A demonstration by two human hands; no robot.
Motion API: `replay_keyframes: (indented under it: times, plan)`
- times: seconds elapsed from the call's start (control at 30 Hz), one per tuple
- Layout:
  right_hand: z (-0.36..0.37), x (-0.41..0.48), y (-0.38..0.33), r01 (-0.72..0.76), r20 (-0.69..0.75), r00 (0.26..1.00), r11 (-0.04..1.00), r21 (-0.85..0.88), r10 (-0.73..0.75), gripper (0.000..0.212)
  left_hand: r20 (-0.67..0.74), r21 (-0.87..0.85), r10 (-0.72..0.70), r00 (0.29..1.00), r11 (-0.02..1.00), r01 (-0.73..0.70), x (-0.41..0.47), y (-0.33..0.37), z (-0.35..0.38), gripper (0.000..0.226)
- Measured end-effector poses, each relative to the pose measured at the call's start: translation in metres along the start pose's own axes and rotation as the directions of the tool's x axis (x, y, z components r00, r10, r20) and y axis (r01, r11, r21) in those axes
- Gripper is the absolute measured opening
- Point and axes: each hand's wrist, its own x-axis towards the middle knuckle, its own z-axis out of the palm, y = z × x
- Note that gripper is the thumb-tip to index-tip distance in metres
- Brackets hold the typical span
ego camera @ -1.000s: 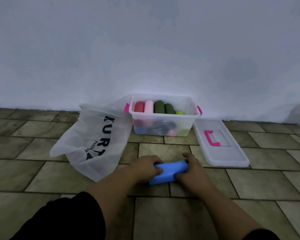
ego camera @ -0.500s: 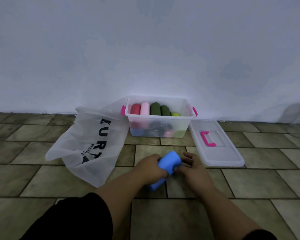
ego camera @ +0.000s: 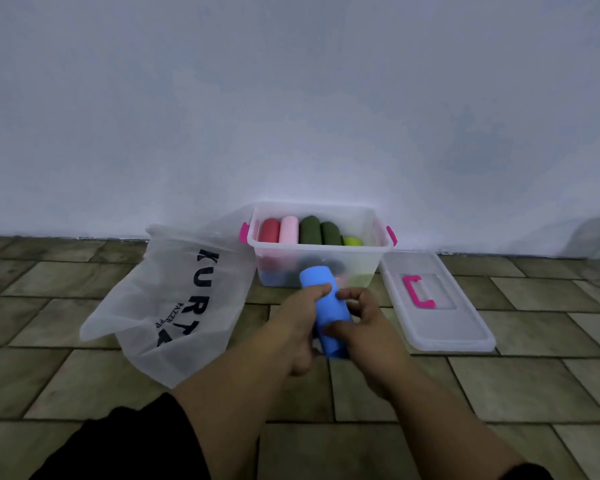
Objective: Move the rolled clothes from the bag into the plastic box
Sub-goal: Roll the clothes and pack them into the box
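Note:
A blue rolled cloth [ego camera: 321,299] is held above the floor, pointing away from me toward the box. My left hand [ego camera: 297,323] grips its left side and my right hand [ego camera: 366,323] grips its right side and near end. The clear plastic box [ego camera: 371,261] with pink handles stands against the wall just beyond. Inside it lie red, pink, two dark green and a yellow-green roll [ego camera: 352,241], with more rolls underneath. The translucent white bag [ego camera: 174,296] with black lettering lies on the floor to the left, touching the box.
The box's clear lid [ego camera: 465,327] with a pink handle lies flat on the floor right of the box. A pale wall [ego camera: 291,116] rises directly behind the box. The floor is brownish tile [ego camera: 499,393]. My dark sleeve shows at the bottom left.
The blue roll has been lifted off the floor, turned from lying sideways to pointing at the box, and carried forward toward it. Both hands stayed on it.

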Motion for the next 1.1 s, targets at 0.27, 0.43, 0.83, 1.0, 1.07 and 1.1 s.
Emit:
replay_keyframes:
  times: [0.27,0.43,0.83,1.0,1.07,1.1]
  plan:
    - [-0.05,0.092,-0.072,0.022,-0.153,0.988,0.956,0.293,0.024,0.035,0.077,0.916,0.586,0.807,0.277,-0.289,0.024,0.093,0.0,0.06]
    - [-0.053,0.157,-0.085,-0.018,-0.286,0.951,0.899,-0.438,-0.12,0.041,0.043,0.999,0.563,0.825,-0.047,-0.02,0.067,0.102,-0.016,0.07]
    - [-0.015,0.206,-0.072,0.042,0.048,0.985,0.041,-0.998,0.166,0.038,0.022,0.987,0.51,0.86,-0.145,0.061,0.084,0.093,-0.02,0.081]
    - [-0.011,0.192,-0.066,0.052,0.052,0.998,0.031,-0.998,-0.018,0.033,0.042,0.989,0.518,0.854,-0.145,0.039,0.082,0.092,-0.02,0.081]
    - [-0.011,0.193,-0.066,0.074,0.078,0.995,0.06,-0.995,0.06,0.032,0.048,0.989,0.518,0.854,-0.144,0.032,0.081,0.092,-0.019,0.081]
    - [-0.012,0.193,-0.066,0.093,0.101,0.99,0.077,-0.993,0.096,0.033,0.05,0.989,0.517,0.854,-0.143,0.029,0.081,0.093,-0.019,0.081]
